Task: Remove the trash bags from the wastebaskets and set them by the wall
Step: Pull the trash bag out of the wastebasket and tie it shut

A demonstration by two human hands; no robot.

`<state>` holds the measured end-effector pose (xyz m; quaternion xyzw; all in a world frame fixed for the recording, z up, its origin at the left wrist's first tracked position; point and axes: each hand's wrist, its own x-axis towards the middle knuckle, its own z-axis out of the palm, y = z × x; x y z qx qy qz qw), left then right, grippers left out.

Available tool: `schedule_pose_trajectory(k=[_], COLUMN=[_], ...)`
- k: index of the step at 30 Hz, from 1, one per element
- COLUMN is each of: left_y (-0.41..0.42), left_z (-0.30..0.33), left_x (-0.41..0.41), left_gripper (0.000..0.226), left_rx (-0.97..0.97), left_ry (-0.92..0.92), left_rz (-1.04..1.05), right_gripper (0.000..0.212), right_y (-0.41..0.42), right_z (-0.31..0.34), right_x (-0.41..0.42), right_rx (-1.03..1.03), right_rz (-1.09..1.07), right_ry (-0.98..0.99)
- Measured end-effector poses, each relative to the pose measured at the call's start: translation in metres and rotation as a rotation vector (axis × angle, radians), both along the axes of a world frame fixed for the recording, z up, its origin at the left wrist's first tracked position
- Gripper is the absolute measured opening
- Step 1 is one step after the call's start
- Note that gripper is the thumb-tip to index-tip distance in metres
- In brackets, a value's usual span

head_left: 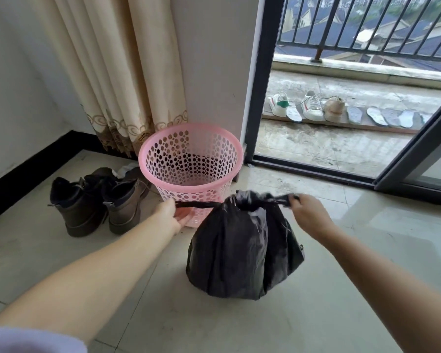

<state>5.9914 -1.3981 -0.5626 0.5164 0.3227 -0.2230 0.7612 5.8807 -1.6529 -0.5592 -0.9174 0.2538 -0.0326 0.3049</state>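
A full black trash bag (pixel 239 250) stands on the tiled floor in front of a pink perforated wastebasket (pixel 190 159). The basket is upright with no bag in it. My left hand (pixel 172 215) grips one twisted end of the bag's top and pulls it to the left. My right hand (pixel 307 212) grips the other twisted end and pulls it to the right. The two ends meet in a knot at the bag's neck (pixel 242 200). The wall (pixel 214 59) rises right behind the basket.
Dark boots (pixel 97 200) stand left of the basket, under a beige curtain (pixel 117 72). To the right an open sliding door (pixel 418 171) leads to a balcony with sneakers (pixel 311 105) and insoles along a ledge. Bare tiled floor (pixel 367 250) lies around the bag.
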Motion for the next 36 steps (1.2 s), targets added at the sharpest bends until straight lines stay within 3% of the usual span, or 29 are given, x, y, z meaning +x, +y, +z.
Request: schedule_pose_trajectory(k=[3,7,12,15,20,23,26,28,30,33,36], left_y=[0.018,0.037,0.055,0.06,0.04,0.009,-0.015,-0.026,-0.032,-0.038,-0.042], left_z=[-0.008,-0.019,-0.04,-0.044,-0.015,0.012,0.037,0.048,0.057,0.064,0.067], left_x=[0.009,0.021,0.024,0.027,0.02,0.004,-0.011,-0.021,-0.032,-0.046,-0.054], left_gripper=[0.02,0.037,0.037,0.031,0.024,0.02,0.019,0.023,0.022,0.019,0.019], left_rx=[-0.019,-0.031,-0.005,0.001,-0.048,0.011,0.386,0.641,0.765,0.82,0.806], left_ry=[0.053,0.183,0.221,0.125,-0.045,-0.264,-0.669,-0.972,-1.212,-1.458,-1.598], left_rz=[0.131,0.245,0.171,-0.014,-0.458,-0.809,-1.09,-1.112,-1.134,-1.238,-1.186], right_gripper=[0.046,0.048,0.042,0.036,0.023,0.024,0.029,0.031,0.027,0.016,0.013], right_y=[-0.027,-0.043,-0.05,-0.054,-0.053,-0.035,-0.016,-0.008,-0.001,0.01,0.027], right_z=[-0.03,-0.041,-0.047,-0.048,-0.025,-0.004,0.012,0.024,0.036,0.049,0.054], right_x=[-0.019,-0.038,-0.053,-0.049,-0.03,-0.008,0.009,0.013,0.015,0.016,0.016], right_rx=[0.151,0.278,0.331,0.456,0.96,1.07,1.002,1.004,1.094,1.18,1.173], right_rz=[-0.043,-0.105,-0.144,-0.179,-0.292,-0.224,-0.104,-0.031,0.071,0.271,0.401], right_ry=[0.18,0.293,0.4,0.258,-0.166,-0.222,-0.189,-0.182,-0.194,-0.171,-0.115])
